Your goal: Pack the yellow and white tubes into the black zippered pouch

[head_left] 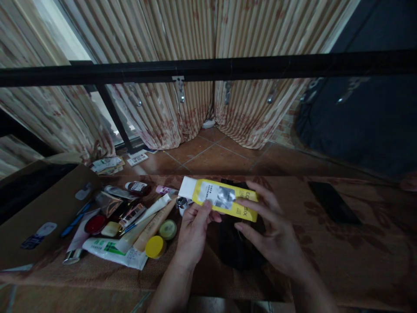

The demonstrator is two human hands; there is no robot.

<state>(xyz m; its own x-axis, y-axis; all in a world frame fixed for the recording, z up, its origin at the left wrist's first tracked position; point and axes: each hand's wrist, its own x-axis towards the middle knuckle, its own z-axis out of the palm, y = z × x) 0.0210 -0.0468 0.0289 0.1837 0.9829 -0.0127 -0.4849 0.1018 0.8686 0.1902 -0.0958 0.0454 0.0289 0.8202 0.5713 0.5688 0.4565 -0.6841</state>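
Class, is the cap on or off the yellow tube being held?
On: the white cap covers one end of the yellow tube held in the left hand.

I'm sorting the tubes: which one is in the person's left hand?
The yellow tube with the white cap, gripped by the left hand; others, such as the green-and-white tube and the beige tube, lie to its left.
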